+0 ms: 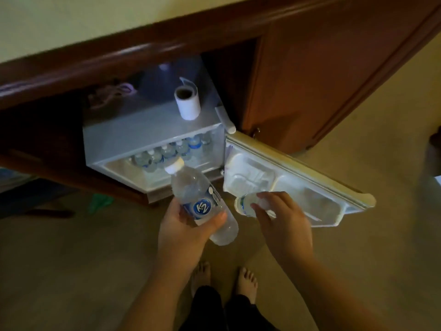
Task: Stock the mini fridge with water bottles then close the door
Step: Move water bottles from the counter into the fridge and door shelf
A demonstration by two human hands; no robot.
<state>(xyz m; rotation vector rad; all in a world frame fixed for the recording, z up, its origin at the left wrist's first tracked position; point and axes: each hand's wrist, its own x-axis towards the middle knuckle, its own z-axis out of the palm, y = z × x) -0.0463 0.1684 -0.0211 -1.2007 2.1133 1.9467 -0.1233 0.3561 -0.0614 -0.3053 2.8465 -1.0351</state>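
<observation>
A small white mini fridge [133, 134] sits under a wooden counter with its door [298, 170] swung open to the right. Several water bottles [167, 151] stand in a row inside it. My left hand [188, 228] grips a clear water bottle with a blue K2 label [198, 194], white cap pointing toward the fridge opening. My right hand [284, 220] holds a second water bottle [245, 204] lying sideways, just in front of the door's lower shelf. Most of that bottle is hidden by my fingers.
A white paper roll [187, 101] stands on the fridge top. A dark wooden counter edge [95, 58] overhangs the fridge and a wooden cabinet door [322, 75] stands to the right. My bare feet [224, 275] are on the beige floor. A green scrap [100, 203] lies at left.
</observation>
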